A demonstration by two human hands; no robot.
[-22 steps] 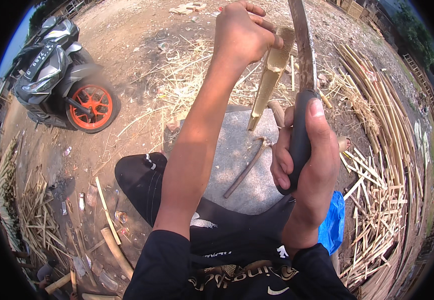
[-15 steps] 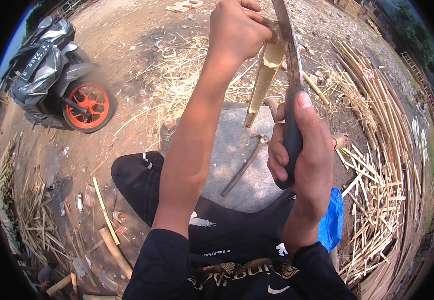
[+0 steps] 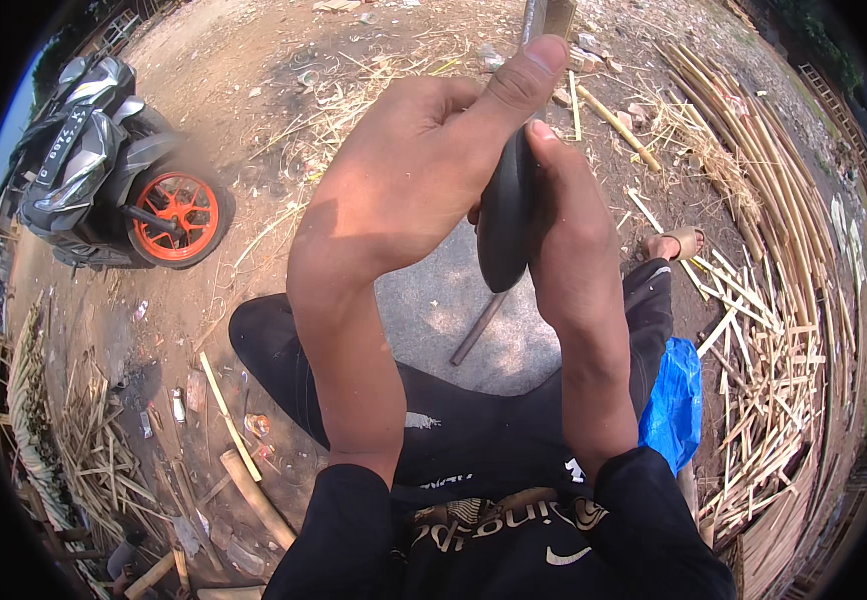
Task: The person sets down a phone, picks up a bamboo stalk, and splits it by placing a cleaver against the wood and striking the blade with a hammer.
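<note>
In the head view, the right hand (image 3: 579,235) was closed around a black handle (image 3: 507,220), its thumb laid up along the side and its other fingers mostly hidden behind. The handle stood nearly upright in front of the person's chest, above a grey slab (image 3: 424,300) between the bent legs in black trousers (image 3: 484,420). The left hand (image 3: 404,170) was just beside it, the thumb stretched up over the lower part of a narrow brown and grey piece (image 3: 557,18) that ran out past the upper edge. The left fingers were curled and partly hidden, so how firmly they held that piece could not be told, nor whether it was the handle's blade. A dark stick (image 3: 479,330) lay on the slab, its upper end covered by the handle. To the right, a blue plastic sheet (image 3: 676,405) lay near the right forearm, a sandalled foot (image 3: 679,243) showed beyond it, and pale split strips (image 3: 764,400) were heaped below long bamboo poles (image 3: 754,185). To the left, a motorbike (image 3: 89,165) with an orange front wheel (image 3: 176,218) stood on bare earth, and a short bamboo length (image 3: 256,497) lay near the left sleeve.
</note>
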